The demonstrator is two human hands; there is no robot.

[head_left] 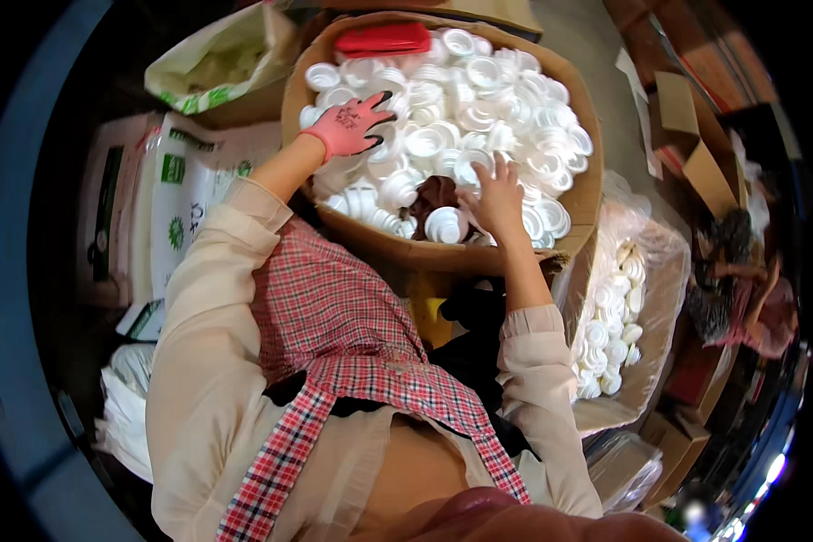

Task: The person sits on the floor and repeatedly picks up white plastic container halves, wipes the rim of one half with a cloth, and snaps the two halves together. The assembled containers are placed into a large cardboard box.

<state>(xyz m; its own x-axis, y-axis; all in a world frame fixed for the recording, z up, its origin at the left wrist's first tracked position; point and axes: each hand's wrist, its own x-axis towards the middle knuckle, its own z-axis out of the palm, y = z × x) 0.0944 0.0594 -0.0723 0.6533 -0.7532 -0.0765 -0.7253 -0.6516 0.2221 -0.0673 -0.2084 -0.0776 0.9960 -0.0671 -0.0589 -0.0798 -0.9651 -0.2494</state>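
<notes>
A large cardboard box (596, 203) in front of me is filled with white round plastic caps (429, 140). My left hand (348, 126), in a pink glove with dark fingertips, rests over the caps on the left side with its fingers spread. On the near right side, my bare right hand (497, 203) lies on the caps, fingers apart, and nothing shows in its grasp. Beside its thumb, a crumpled dark brown piece (435, 194) sits among the caps, partly covered by them. A red flat object (382, 39) lies at the box's far left.
To the right stands a plastic-lined box (664, 262) with smaller white pieces (610, 339). White printed sacks (199, 172) lie left, below an open sack (221, 59). Open cardboard cartons (705, 167) stand at the far right, near what looks like another person (754, 298).
</notes>
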